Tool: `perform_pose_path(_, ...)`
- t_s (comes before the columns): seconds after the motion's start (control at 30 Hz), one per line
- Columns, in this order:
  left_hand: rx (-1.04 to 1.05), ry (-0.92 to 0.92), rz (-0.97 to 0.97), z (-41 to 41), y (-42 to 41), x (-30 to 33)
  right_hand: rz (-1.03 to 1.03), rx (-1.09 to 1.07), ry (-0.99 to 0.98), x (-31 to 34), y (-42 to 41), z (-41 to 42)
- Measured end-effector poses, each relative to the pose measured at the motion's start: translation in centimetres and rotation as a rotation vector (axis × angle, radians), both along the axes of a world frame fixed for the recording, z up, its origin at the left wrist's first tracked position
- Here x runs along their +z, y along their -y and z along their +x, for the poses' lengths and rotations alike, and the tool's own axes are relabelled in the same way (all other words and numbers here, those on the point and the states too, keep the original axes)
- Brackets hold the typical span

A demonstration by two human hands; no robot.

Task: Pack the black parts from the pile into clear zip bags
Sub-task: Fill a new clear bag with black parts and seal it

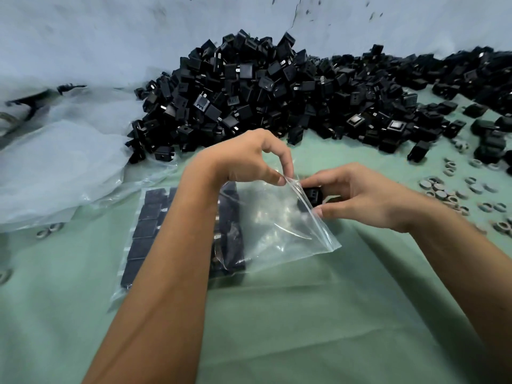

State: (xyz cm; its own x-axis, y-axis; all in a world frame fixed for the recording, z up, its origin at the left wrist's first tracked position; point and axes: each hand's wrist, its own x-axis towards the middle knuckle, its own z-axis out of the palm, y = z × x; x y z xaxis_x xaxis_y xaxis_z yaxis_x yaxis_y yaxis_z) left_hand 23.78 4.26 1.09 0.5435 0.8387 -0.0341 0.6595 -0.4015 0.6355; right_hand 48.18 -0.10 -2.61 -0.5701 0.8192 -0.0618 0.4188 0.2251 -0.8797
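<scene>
- The heap of small black boxy plastic parts (263, 101) lies on the green-covered counter (304, 328), beyond both hands; rigid and light by the look of them, easy to take by flat sides.
- The clear, limp zip bag (277, 225) looks slippery; best held at its stiffer zip rim.
- The left hand (249, 159) pinches that rim with its fingers (286, 164).
- The right hand (360, 195) pinches one black part (311, 194) at the mouth.

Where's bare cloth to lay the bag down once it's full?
Bare green cloth lies between the forearms, below the clear zip bag. Crowded: black parts pile ahead, grey rings right, packed bag left.
</scene>
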Motion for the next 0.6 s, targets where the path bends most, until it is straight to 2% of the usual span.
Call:
perform_pose_path(0.13,-0.005,0.054,0.008,-0.1,0.3,0.4,0.084,0.096,0.14,0.2,-0.1,-2.1)
perform_pose_path(0.6,-0.007,0.139,0.012,-0.5,0.3,0.9,0.102,0.276,0.239,-0.2,-2.4,-5.9)
